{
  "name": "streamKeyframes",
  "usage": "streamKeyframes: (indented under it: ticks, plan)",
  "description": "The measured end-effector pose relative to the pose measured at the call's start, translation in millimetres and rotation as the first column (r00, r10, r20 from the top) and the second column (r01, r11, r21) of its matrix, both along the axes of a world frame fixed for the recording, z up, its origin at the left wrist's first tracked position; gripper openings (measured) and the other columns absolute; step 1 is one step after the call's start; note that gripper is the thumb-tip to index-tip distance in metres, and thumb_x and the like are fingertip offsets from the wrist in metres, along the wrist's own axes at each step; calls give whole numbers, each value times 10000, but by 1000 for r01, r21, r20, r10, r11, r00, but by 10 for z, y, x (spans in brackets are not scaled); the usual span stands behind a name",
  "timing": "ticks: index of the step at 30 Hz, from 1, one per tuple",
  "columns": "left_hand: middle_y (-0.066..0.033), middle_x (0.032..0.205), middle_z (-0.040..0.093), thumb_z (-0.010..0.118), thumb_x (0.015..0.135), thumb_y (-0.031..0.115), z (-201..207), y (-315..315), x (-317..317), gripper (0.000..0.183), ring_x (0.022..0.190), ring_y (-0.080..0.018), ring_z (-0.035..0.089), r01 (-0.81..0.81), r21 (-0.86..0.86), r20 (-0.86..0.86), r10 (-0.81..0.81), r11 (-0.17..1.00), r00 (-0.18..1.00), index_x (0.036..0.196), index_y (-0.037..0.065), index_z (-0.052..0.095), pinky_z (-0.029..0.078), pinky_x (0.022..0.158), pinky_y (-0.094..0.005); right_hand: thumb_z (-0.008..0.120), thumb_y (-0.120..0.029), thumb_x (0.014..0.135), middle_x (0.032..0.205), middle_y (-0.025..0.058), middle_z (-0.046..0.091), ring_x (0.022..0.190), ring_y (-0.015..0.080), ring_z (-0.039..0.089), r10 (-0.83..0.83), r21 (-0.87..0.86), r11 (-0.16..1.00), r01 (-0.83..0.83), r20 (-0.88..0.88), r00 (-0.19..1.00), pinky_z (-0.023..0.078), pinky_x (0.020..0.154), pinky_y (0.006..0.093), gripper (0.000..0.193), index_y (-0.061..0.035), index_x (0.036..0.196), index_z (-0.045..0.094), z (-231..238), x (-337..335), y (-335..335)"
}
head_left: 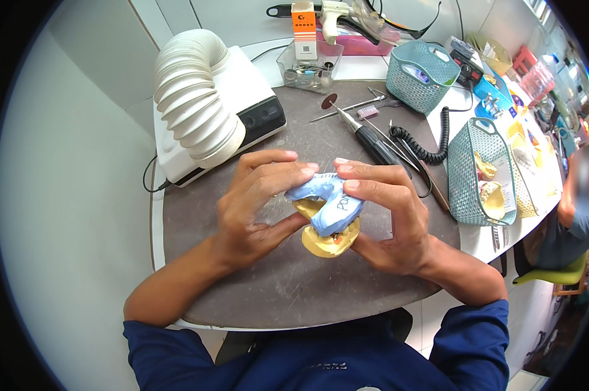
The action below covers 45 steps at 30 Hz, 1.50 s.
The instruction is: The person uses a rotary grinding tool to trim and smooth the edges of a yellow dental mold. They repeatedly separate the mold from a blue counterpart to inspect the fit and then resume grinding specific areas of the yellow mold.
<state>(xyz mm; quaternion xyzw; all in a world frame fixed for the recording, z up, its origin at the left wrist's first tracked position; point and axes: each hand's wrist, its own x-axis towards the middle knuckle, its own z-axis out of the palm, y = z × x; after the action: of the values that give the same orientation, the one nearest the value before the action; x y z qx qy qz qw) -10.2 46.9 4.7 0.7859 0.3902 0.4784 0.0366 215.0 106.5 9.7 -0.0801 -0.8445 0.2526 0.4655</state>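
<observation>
Over the middle of the dark grey mat [268, 287] I hold a yellow plaster dental model [324, 247] with a blue silicone putty impression [337, 212] on top of it. The blue piece is arched and has handwriting on it. My left hand [252, 205] grips from the left, fingertips on the blue putty and thumb low by the yellow plaster. From the right, my right hand [395, 212] presses its fingers on the putty, with the thumb at the model's side. Between the hands, part of the yellow model shows under the arch. The underside is hidden.
A white machine [242, 85] with a ribbed hose [197, 98] stands at the back left. Beyond my hands lies a handpiece [373, 140] with a brown disc and a coiled cord [425, 146]. Blue baskets [460, 176] stand right. A person [561, 221] sits at far right.
</observation>
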Motion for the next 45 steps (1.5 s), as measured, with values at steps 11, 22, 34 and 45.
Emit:
streamKeyframes:
  ticks: [11, 22, 34, 45]
  plan:
    - [-99, 1186, 677, 888, 612, 84, 26, -15, 7, 660, 1116, -313, 611, 56, -77, 45, -53, 995, 998, 1217, 52, 627, 497, 952, -391, 807, 53, 665, 1282, 193, 590, 1228, 370, 574, 71, -63, 995, -72, -13, 997, 499, 1022, 444, 670, -36, 1270, 533, -13, -1, 16]
    - [-133, 1227, 666, 875, 672, 83, 63, -65, 1, 604, 1162, -319, 608, 161, -99, 188, -140, 982, 972, 1212, 65, 606, 488, 984, -401, 815, -16, 765, 1356, 245, 552, 1367, 420, 437, 244, -311, 917, -249, -54, 968, 330, 1152, 524, 645, -24, 1294, 447, -114, -28, 64]
    - [-82, 1150, 693, 905, 621, 160, 139, -112, -16, 567, 1021, -256, 633, -12, 82, -7, 13, 997, 1000, 1130, 99, 665, 470, 938, -431, 754, -25, 807, 1383, 199, 549, 1317, 308, 512, 163, -342, 930, -134, 57, 985, 388, 1113, 417, 667, -24, 1404, 457, -97, -6, 70]
    - [-24, 1130, 694, 911, 602, 185, 222, -212, 0, 554, 1006, -219, 627, -113, 38, -97, 117, 993, 988, 1108, 140, 690, 401, 1017, -464, 825, -57, 751, 1306, 180, 594, 1206, 300, 591, 106, -289, 953, -97, 16, 994, 484, 1013, 387, 665, -34, 1342, 522, -139, -18, 57]
